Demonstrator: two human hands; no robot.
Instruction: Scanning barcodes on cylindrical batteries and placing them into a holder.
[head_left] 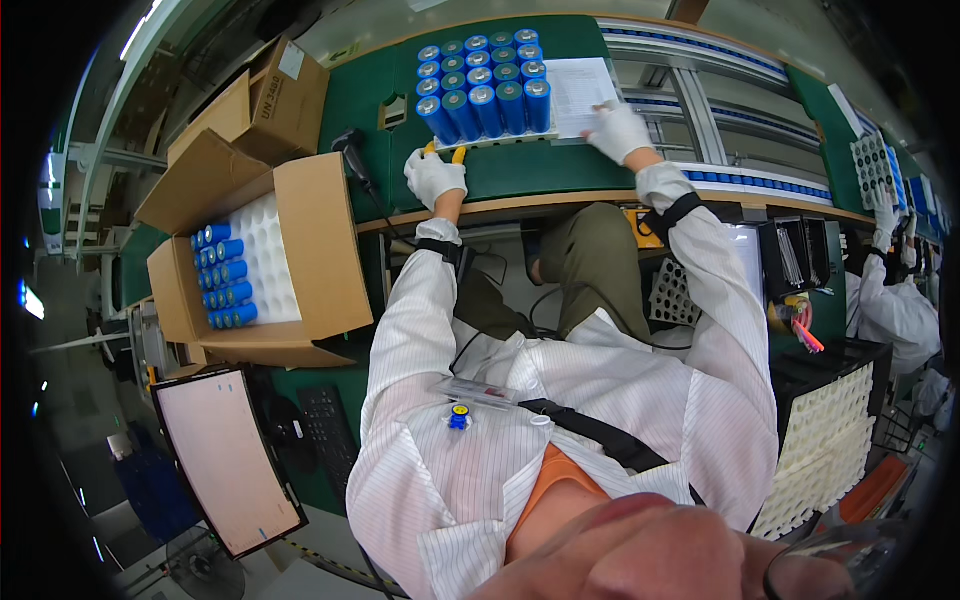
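Blue cylindrical battery cells (483, 98) stand upright in close rows on a pale holder (500, 141), on the green bench mat. My left hand (436, 178), in a white glove with yellow fingertip covers, is at the holder's front left corner. Its yellow tips are spread apart at the edge; whether they press on it I cannot tell. To the right of the cells, my right hand (620, 131), also white-gloved and a little blurred, reaches over the edge of a printed paper sheet (580, 90). Its fingers are stretched out, with nothing visible in them.
At left, an open carton (325, 245) holds more blue cells in a white foam tray (262, 250). A black handheld scanner (355, 160) lies beside it. Metal conveyor rails (700, 110) run to the right. A monitor (230, 460) stands lower left; another person's gloved hand (885, 215) shows far right.
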